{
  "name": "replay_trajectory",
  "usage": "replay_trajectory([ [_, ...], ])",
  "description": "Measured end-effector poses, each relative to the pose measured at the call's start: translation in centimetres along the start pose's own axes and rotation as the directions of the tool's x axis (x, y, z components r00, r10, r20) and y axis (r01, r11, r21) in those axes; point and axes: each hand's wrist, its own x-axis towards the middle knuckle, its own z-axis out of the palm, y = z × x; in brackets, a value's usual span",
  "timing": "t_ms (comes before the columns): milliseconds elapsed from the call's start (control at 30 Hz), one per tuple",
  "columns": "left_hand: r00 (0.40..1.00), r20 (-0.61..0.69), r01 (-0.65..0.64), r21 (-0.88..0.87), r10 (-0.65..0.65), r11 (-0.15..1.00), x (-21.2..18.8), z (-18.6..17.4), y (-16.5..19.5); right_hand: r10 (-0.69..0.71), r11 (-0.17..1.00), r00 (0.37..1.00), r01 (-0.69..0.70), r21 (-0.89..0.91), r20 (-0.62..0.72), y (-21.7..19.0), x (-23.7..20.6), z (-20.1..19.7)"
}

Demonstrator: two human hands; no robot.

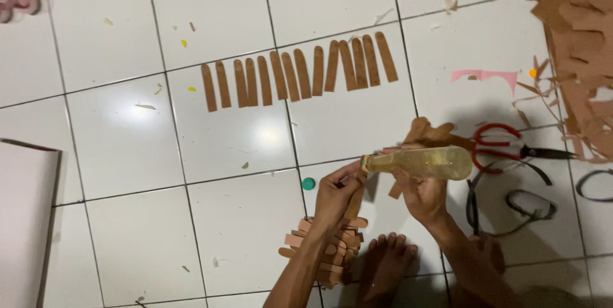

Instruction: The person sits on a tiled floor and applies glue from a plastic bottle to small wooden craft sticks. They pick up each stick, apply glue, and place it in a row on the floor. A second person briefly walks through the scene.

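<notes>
Bare toes (386,260) sit nearest, beside a stack of brown strips (329,250). Left hand (336,196) pinches one strip (355,201) at the nozzle; right hand (424,193) grips the glue bottle (424,162). Red scissors (504,148) crowd the right; a strip row (300,73) lies beyond, open tiled floor (128,155) leftward.

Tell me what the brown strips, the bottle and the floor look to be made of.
Brown strips: probably paper or thin card, matte, flat, cleanly cut.
Bottle in the right hand: likely clear soft plastic, glossy, yellowish contents showing through.
Floor: glazed white tile, reflecting light, grout lines.
</notes>
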Motion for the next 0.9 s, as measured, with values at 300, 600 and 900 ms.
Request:
replay_trajectory([
  [300, 0.950, -0.123, -0.254, 0.238, 0.288, 0.938, 0.5, -12.9, 6.3, 0.021, 0.980, 0.999, -0.028, -0.198, -0.036, 1.8, -0.7, 0.8],
  [600, 0.442, -0.550, -0.100, 0.755, 0.709, 0.648, 12.5, -30.8, 20.3, 0.182, 0.930, 0.963, -0.235, -0.284, -0.201, 3.1, 0.0, -1.7],
  [900, 0.349, -0.647, 0.056, 0.737, 0.678, 0.674, 17.9, -32.4, 20.9, 0.316, 0.947, 0.900, -0.320, 0.036, -0.301, 4.4, 1.0, -4.4],
])
